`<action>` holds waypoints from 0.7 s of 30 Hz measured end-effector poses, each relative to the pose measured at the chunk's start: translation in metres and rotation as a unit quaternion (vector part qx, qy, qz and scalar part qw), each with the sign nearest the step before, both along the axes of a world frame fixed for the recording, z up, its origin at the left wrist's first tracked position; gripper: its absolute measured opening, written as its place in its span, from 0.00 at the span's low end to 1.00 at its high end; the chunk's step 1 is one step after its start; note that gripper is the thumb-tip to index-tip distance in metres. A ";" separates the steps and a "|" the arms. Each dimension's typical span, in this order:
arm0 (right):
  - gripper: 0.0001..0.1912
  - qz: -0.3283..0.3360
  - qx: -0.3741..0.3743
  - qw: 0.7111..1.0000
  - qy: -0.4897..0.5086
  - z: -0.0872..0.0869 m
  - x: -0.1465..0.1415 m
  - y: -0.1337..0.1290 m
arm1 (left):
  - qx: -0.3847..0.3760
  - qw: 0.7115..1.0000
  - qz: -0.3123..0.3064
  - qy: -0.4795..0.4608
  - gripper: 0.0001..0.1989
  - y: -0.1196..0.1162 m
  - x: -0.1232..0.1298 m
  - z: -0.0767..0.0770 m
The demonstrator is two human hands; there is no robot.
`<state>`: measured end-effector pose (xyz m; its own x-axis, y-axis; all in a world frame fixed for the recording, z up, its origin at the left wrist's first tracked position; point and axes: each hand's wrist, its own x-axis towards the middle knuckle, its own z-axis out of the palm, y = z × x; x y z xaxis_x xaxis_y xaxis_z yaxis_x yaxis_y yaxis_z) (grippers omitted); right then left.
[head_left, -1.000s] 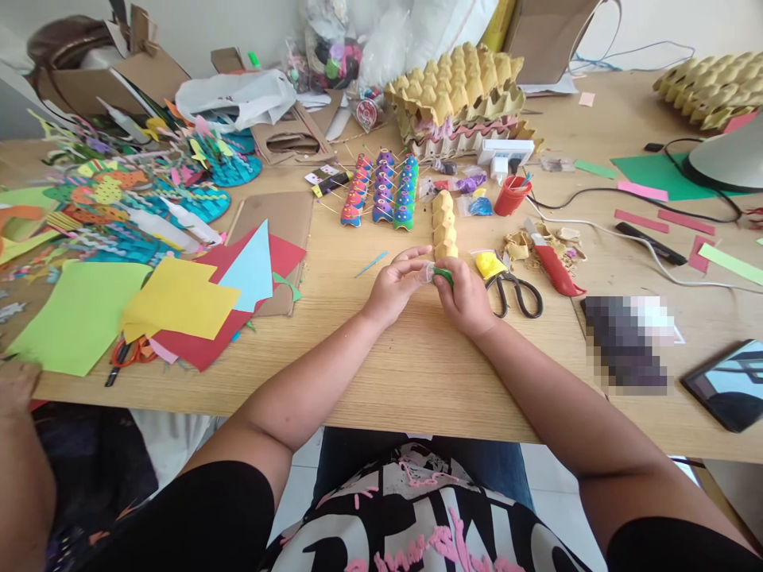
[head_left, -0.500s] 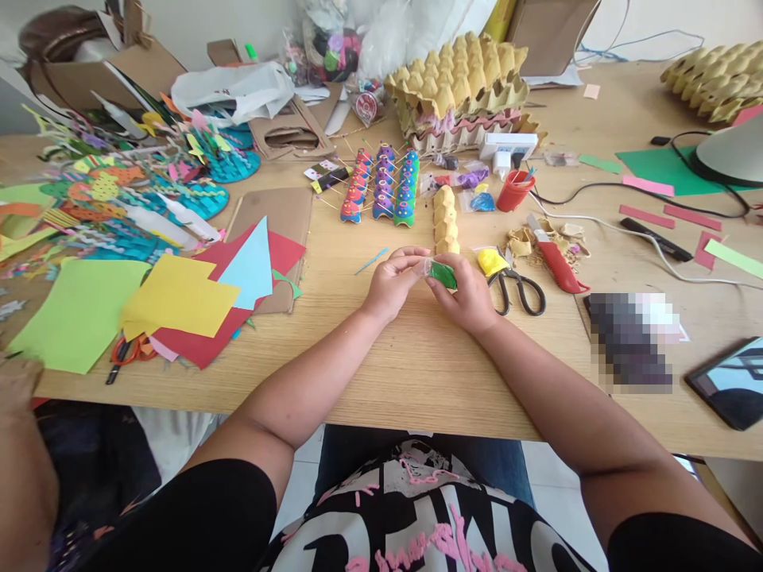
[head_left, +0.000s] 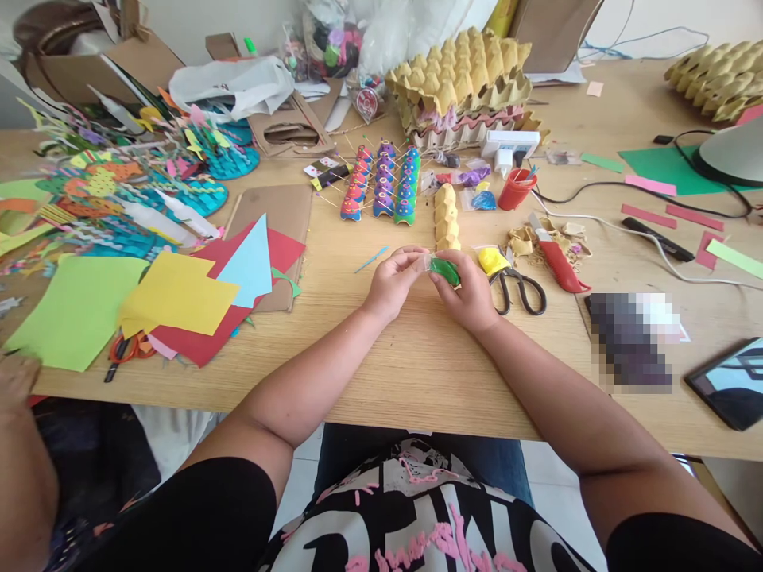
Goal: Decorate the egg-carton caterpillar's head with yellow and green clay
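Observation:
Between my two hands is a small clear packet of green clay (head_left: 445, 272). My left hand (head_left: 393, 282) pinches the clear plastic end of it. My right hand (head_left: 468, 292) is closed around the green part, thumb in front. Just beyond my fingers lies a bare yellow egg-carton strip (head_left: 446, 214). Behind it to the left stand three painted egg-carton caterpillars, one red (head_left: 356, 184), one purple (head_left: 385, 181) and one green-blue (head_left: 408, 187). Right of my right hand are a yellow clay packet (head_left: 493, 260) and black-handled scissors (head_left: 517, 290).
A red-handled knife (head_left: 557, 258) lies among carton scraps. Behind are a red cup (head_left: 516, 191), a power strip (head_left: 509, 144) with cables, and stacked egg trays (head_left: 458, 79). Coloured paper (head_left: 179, 294) covers the left side. A co-worker's hand (head_left: 17, 381) rests at the far left edge.
My hands stay in almost the same place around the green packet. The green part sits slightly further right and shows a little differently between my fingers.

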<state>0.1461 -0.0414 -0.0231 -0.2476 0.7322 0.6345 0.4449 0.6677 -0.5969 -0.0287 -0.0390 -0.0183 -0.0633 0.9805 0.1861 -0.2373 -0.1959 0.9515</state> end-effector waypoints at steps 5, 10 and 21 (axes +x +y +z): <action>0.23 -0.089 -0.029 0.990 0.103 -0.004 0.004 0.005 | -0.061 0.997 0.010 -0.049 0.27 0.010 -0.006 -0.009; 0.25 -0.150 -0.039 0.968 0.198 -0.006 0.012 0.016 | -0.131 0.985 0.038 -0.109 0.27 0.021 -0.016 -0.011; 0.20 -0.027 -0.011 0.997 0.075 0.000 0.004 0.004 | 0.019 0.997 -0.076 -0.008 0.43 0.005 -0.007 -0.006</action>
<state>0.1496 -0.0378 -0.0226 -0.1116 0.7556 0.6454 0.3844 0.6317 -0.6732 -0.0358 -0.0337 -0.0244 0.0829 0.9714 0.2225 -0.2818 -0.1913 0.9402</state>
